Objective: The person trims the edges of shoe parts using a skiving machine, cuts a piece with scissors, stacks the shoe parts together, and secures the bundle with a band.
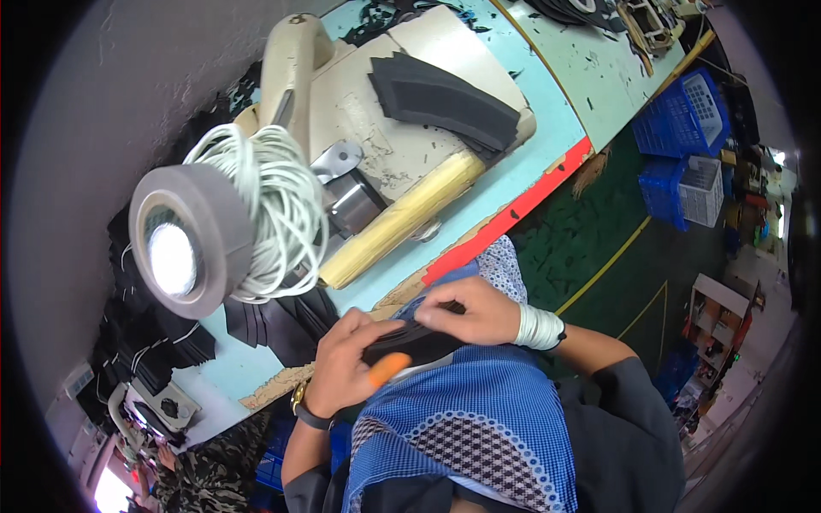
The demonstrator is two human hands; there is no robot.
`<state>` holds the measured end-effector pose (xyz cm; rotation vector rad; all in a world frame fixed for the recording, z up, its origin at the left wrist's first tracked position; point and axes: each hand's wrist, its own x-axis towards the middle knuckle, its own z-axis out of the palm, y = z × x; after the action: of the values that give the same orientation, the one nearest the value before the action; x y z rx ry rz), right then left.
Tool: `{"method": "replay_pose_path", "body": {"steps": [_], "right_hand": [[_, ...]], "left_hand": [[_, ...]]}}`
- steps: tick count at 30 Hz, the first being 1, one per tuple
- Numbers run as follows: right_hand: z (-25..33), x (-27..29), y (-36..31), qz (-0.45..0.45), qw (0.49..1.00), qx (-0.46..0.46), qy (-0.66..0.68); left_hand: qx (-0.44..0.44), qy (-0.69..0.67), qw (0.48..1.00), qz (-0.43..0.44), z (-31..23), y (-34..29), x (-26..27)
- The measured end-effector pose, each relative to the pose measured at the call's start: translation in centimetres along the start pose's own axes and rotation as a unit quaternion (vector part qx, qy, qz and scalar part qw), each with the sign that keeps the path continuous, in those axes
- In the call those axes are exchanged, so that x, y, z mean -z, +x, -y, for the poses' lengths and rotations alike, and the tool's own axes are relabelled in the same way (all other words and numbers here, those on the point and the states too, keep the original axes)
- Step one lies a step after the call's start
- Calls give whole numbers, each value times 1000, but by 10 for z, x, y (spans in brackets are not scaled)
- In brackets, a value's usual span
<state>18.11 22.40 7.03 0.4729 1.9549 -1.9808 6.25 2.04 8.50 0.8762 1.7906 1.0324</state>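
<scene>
Stack of black pieces (419,344) held between left hand (349,363) and right hand (479,315)

- The left hand (346,366), with an orange finger cap (389,368), and the right hand (479,316) hold dark strips (417,345), seemingly stacked, though partly hidden.
- A cream machine (295,68) stands on the table (549,94), carrying dark pieces (445,101).
- Grey tape (224,231) sits beside coiled white cord (278,201).
- Blue crates (664,192) stand on the green floor (590,244).

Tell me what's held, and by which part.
A stack of black pieces: the left hand grips its left end, the right hand its upper right edge.
</scene>
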Motion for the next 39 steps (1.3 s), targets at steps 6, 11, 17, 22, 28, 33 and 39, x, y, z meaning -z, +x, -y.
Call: {"method": "replay_pose_path", "body": {"steps": [6,11,17,22,28,33,39], "right_hand": [[-7,-18,3,-28,998,-2,-53],[3,-26,10,5,1000,-16,14],[6,-31,1,-24,998,-47,34],[16,-8,5,120,992,-37,-24],[10,-28,4,-9,997,37,-63],[44,1,37,27,997,-48,62],[33,56,67,-78,965,128,-215]], "left_hand": [[77,360,913,-176,19,-39,23],[95,-27,994,39,-9,-36,3],[-1,-88,992,-88,8,-48,-22],[49,-73,994,-71,15,-48,-16],[104,-121,980,-120,24,-44,-21],[195,-221,939,-176,37,-19,12],[164,-109,969,-149,87,-9,70]]}}
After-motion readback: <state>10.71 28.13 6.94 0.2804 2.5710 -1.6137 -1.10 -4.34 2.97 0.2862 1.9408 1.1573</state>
